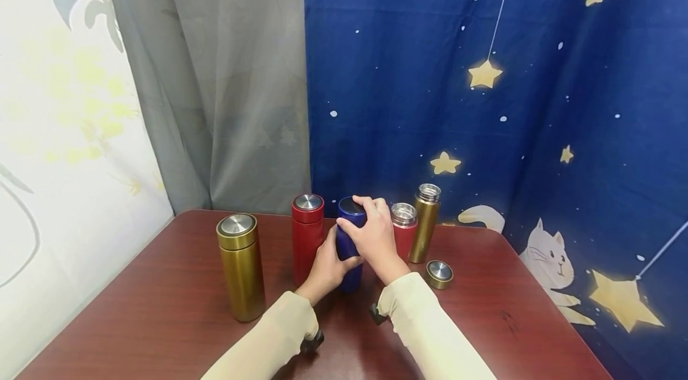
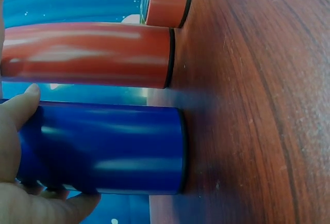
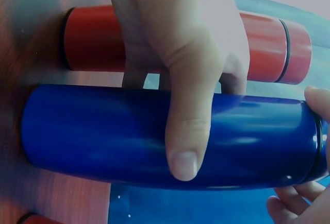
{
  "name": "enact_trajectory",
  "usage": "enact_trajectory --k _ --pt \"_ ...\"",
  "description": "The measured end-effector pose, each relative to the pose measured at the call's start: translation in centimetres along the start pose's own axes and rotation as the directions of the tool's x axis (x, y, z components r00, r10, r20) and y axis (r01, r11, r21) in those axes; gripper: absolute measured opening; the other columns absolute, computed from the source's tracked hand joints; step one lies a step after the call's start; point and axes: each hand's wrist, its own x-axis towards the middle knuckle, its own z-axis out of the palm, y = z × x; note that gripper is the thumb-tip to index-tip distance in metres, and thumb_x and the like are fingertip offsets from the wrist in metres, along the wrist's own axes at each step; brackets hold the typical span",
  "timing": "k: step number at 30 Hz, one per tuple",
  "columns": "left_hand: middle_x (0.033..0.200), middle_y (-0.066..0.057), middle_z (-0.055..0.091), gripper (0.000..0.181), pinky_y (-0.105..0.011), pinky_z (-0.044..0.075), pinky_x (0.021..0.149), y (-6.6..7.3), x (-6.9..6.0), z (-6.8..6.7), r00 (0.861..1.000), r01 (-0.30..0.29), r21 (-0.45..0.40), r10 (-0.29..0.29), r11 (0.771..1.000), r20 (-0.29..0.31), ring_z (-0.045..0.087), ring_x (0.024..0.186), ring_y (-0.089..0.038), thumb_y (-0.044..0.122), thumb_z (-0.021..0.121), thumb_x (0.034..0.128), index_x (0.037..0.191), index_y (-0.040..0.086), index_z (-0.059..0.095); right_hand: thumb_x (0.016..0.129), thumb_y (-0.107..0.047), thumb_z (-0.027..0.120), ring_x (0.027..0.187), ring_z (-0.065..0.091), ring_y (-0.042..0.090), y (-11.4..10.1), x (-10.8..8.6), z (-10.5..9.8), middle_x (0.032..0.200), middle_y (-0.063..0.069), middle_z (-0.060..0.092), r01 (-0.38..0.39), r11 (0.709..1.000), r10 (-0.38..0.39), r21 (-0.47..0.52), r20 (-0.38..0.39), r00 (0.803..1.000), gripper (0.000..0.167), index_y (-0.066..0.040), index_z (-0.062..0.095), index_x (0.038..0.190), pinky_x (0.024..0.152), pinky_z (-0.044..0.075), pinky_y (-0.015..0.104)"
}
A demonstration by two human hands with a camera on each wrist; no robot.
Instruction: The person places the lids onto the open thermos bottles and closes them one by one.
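A blue thermos bottle stands upright on the table between both hands. My left hand grips its body, the thumb lying across the near side in the right wrist view. Around the lid at the top, my right hand curls its fingers and thumb; the lid's far side is partly hidden. In the right wrist view the dark seam between lid and body of the blue thermos shows beside the right fingers. Just left stands a red thermos with its lid on.
At the left stands a capped gold thermos. Right of the hands are a lidless red thermos, partly hidden, and a lidless gold thermos. A gold lid lies near them. A red lid shows in the left wrist view.
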Motion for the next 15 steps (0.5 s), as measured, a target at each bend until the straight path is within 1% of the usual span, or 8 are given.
enact_trajectory --k 5,10,13,15 --pt "0.134 -0.017 0.055 0.089 -0.052 0.045 0.097 0.10 0.06 -0.05 1.000 -0.017 -0.005 0.017 1.000 -0.003 0.057 0.117 -0.034 0.027 0.083 0.0781 0.148 0.006 0.031 0.076 -0.042 0.082 0.098 0.050 0.024 -0.42 0.26 0.21 0.104 0.009 0.052 -0.019 0.997 0.017 -0.072 -0.037 0.999 0.055 -0.015 0.062 0.119 0.082 0.050 0.039" --pt "0.134 -0.018 0.054 0.091 -0.052 0.045 0.097 0.13 0.00 -0.17 1.000 -0.020 0.022 0.020 1.000 -0.006 0.057 0.117 -0.035 0.026 0.083 0.0779 0.149 0.005 0.029 0.073 -0.050 0.082 0.096 0.047 0.022 -0.62 0.28 0.63 0.102 0.007 0.050 -0.052 0.991 0.044 -0.120 -0.063 0.997 0.060 -0.015 0.060 0.117 0.075 0.050 0.037" --pt "0.134 -0.019 0.054 0.092 -0.052 0.044 0.098 0.15 -0.08 -0.19 1.000 -0.015 0.027 0.015 1.000 -0.001 0.057 0.117 -0.036 0.026 0.083 0.0779 0.149 0.004 0.028 0.072 -0.054 0.081 0.096 0.046 0.021 -0.60 0.19 0.77 0.103 0.006 0.049 -0.081 0.990 0.074 -0.117 -0.064 0.995 0.063 -0.016 0.058 0.118 0.074 0.050 0.036" --pt "0.134 -0.020 0.054 0.093 -0.053 0.045 0.097 0.16 -0.13 -0.19 1.000 -0.014 0.017 0.014 1.000 0.003 0.057 0.117 -0.036 0.027 0.083 0.0780 0.149 0.004 0.028 0.072 -0.051 0.082 0.098 0.047 0.022 -0.53 0.19 0.73 0.105 0.007 0.050 -0.089 0.994 0.086 -0.069 -0.046 0.995 0.063 -0.016 0.057 0.119 0.077 0.050 0.037"
